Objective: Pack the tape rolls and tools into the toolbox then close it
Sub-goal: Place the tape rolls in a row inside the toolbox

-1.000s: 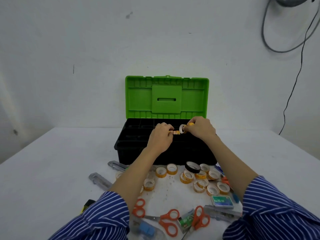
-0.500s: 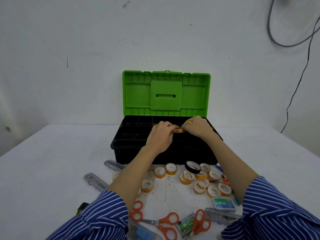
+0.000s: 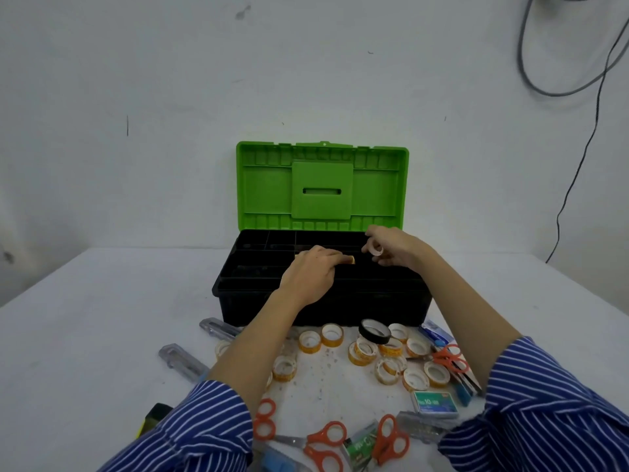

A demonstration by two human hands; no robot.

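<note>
wall (image 3: 170, 97): white, matt, scuffed with small dark marks; grey cables (image 3: 578, 86) loop at its upper right. desk (image 3: 85, 335): white, flat, speckled near the front. toolbox (image 3: 320, 301): black plastic tub with divided tray, green ribbed lid (image 3: 321, 187) standing upright at the back. sleeves: blue cloth with white stripes. left hand (image 3: 311, 275): over the tray's middle, fingers curled, pinching an orange-rimmed tape roll (image 3: 350, 259). right hand (image 3: 394, 247): over the tray's right rear, fingers pinching a clear tape roll (image 3: 376, 249). loose tape rolls (image 3: 364, 349): small rings, mostly clear with orange cores, one black roll (image 3: 374, 331) on top, scattered on the desk just before the toolbox. scissors (image 3: 323, 444): orange-handled, near the front edge. staple box (image 3: 434, 401): green and white, rectangular, right of the scissors.
</note>
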